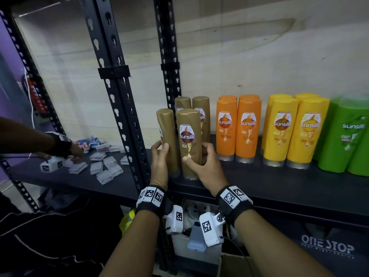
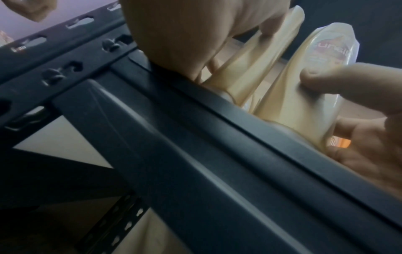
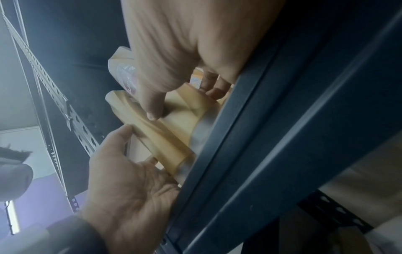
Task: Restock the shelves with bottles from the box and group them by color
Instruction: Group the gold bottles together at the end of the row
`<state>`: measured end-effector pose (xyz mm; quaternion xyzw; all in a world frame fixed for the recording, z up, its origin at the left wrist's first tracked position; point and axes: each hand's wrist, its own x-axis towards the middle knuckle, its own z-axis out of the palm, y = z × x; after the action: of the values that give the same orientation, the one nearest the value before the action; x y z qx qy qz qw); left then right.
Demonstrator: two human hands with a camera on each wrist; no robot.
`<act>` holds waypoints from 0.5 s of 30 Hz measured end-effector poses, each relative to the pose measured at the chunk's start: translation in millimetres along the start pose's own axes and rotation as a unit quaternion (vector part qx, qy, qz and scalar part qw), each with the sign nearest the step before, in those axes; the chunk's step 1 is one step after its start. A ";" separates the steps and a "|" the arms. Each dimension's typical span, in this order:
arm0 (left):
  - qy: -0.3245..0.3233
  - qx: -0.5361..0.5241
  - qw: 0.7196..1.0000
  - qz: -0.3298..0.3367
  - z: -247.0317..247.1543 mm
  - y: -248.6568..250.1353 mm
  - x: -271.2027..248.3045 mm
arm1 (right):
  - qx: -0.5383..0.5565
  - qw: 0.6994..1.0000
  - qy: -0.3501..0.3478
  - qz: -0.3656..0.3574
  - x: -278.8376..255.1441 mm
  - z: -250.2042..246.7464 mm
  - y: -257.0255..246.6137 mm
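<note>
Two gold-brown Sunsilk bottles stand at the shelf's left end. My left hand grips the left gold bottle low on its body. My right hand grips the front gold bottle, thumb across its front. Two more gold bottles stand right behind them. In the left wrist view my left hand curls round its bottle. The right wrist view shows my right hand with its thumb on its bottle. To the right stand orange bottles, then yellow bottles, then green bottles.
A black slotted upright stands just left of the gold bottles. On the neighbouring shelf another person's hand touches several small clear plastic boxes. A cardboard box sits under the shelf. The shelf's front strip before the coloured bottles is bare.
</note>
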<state>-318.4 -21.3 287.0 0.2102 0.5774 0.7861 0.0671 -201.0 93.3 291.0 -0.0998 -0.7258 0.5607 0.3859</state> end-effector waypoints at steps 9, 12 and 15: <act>-0.034 0.021 0.998 0.057 0.1 2.4 -4.3 | -0.021 1.000 -0.004 -0.003 -1.1 0.1 -1.2; -0.057 0.027 0.997 0.049 1.0 3.6 -5.1 | -0.036 0.999 0.007 -0.013 -2.1 -0.3 -1.5; -0.057 0.031 0.997 0.047 0.8 3.6 -6.2 | -0.061 0.998 0.019 -0.018 -3.3 1.7 -2.3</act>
<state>-312.0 -23.9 289.0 0.2837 0.5861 0.7569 0.0565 -199.3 89.4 291.5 -0.1207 -0.7529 0.5064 0.4027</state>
